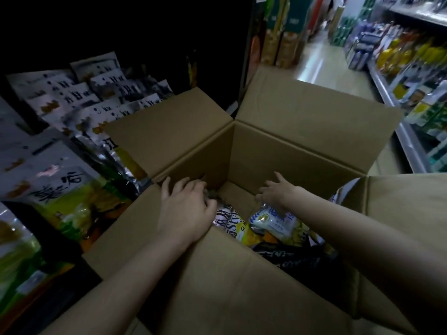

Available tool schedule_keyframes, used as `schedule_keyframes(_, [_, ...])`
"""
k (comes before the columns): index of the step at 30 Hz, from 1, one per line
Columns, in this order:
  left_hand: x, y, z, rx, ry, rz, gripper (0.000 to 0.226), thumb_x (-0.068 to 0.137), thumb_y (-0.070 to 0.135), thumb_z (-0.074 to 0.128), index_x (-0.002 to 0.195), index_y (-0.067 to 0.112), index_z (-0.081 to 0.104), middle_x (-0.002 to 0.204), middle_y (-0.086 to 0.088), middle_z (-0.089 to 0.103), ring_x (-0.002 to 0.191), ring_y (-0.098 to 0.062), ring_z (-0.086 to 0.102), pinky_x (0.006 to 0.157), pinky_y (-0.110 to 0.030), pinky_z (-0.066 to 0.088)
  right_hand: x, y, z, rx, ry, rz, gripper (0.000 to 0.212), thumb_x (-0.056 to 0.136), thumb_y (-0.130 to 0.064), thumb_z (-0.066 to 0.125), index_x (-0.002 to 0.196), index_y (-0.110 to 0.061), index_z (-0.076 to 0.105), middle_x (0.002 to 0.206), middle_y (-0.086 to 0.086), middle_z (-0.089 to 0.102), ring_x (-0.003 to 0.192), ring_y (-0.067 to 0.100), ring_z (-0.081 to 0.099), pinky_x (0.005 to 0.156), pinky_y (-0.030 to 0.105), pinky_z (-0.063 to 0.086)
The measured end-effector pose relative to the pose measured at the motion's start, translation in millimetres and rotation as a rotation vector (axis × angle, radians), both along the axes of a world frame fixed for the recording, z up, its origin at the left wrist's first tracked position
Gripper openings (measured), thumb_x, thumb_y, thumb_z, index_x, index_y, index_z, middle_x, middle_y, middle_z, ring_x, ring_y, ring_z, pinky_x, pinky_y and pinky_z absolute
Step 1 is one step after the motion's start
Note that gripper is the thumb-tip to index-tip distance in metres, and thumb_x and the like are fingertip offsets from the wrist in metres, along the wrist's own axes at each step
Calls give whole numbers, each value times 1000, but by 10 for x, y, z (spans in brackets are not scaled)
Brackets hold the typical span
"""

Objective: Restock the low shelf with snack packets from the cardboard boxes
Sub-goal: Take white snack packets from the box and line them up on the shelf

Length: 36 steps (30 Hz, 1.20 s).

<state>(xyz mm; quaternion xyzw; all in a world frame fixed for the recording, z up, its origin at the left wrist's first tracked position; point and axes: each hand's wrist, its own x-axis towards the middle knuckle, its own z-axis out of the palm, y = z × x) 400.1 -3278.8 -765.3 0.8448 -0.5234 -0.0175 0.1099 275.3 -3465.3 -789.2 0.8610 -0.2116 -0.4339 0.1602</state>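
While both bare forearms reach down from the bottom of the view, an open cardboard box fills the middle of the scene, its four flaps folded outward and its brown inner walls bare toward the far corner. To the left of the box stands the low shelf, dim and crowded with snack packets: white ones with dark lettering stacked at the back, and green and yellow ones leaning nearer the camera. To the right, a brightly lit aisle runs away past blurred shelves of goods. Down in the box lie a few packets, a dark one nearest, a yellow and white one by the left wall, and a pale blue and white one beside it. The left hand lies over the box's left edge with its fingers curled down onto the upper end of the yellow and white packet; whether it actually grips it I cannot tell. The right hand hovers inside the box with fingers spread wide, just above the blue and white packet, holding nothing.
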Motion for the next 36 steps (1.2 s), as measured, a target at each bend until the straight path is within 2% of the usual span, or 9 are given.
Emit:
schedule_keyframes(5, [70,-98,-42,-39,-42,-52,78,74,48,0,132,28,48,138,9,49,136,-10,30,115,-38,3,-40,-175,41,39,-181,-55,33,87,-15,61,120,-13,59,133,7,49,123,25,47,105,44,31])
schedule_keyframes(9, [230,-390,1,-87,-32,-3,77,75,48,3,133,19,45,141,0,46,135,-18,31,114,-41,6,-296,-532,508,-21,-741,-231,30,88,-22,61,114,-7,63,116,13,56,106,31,56,82,34,45])
schedule_keyframes(12, [351,-694,197,-69,-23,-19,62,92,53,28,141,14,33,144,-8,40,134,-24,33,115,-43,11,-393,-658,885,103,-1177,-408,29,84,-22,69,106,-4,69,83,5,57,78,21,56,61,17,40])
schedule_keyframes(16, [115,-961,561,-186,599,-257,87,77,47,69,145,18,24,143,0,41,132,-19,40,108,-29,31,-328,-471,1264,274,-1444,-328,24,80,-22,72,97,-6,72,68,-5,49,62,9,46,58,18,34])
schedule_keyframes(21, [56,-946,683,-387,730,-216,71,70,27,80,129,21,42,119,6,56,109,-10,54,95,-36,47,-164,-177,1456,461,-1607,-266,30,79,-22,72,107,-12,68,100,6,56,95,20,55,86,35,47])
schedule_keyframes(25, [276,-606,823,-711,978,-86,48,76,16,75,117,19,50,115,0,63,105,-15,62,90,-36,52,152,7,1717,396,-1703,-338,70,78,-37,71,139,-20,39,139,13,36,125,20,40,109,29,34])
schedule_keyframes(27, [536,-336,941,-895,1107,47,45,79,13,72,120,9,54,116,-6,65,105,-20,64,88,-35,54,365,207,1828,600,-1660,-460,94,71,-42,71,147,-19,20,144,9,35,126,16,43,99,18,39])
schedule_keyframes(30, [986,247,1122,-964,1192,146,44,83,16,69,123,5,54,112,-10,67,98,-23,67,85,-38,55,791,670,1803,999,-1500,-494,100,69,-34,70,150,-24,12,125,-2,54,89,-2,62,70,15,53])
schedule_keyframes(36, [1516,1813,1154,-995,1050,390,31,87,12,63,117,8,58,101,-5,69,86,-17,68,71,-28,57,1973,2182,1621,1130,-1347,-115,96,74,-19,75,148,-24,13,148,-3,34,127,14,44,94,27,45])
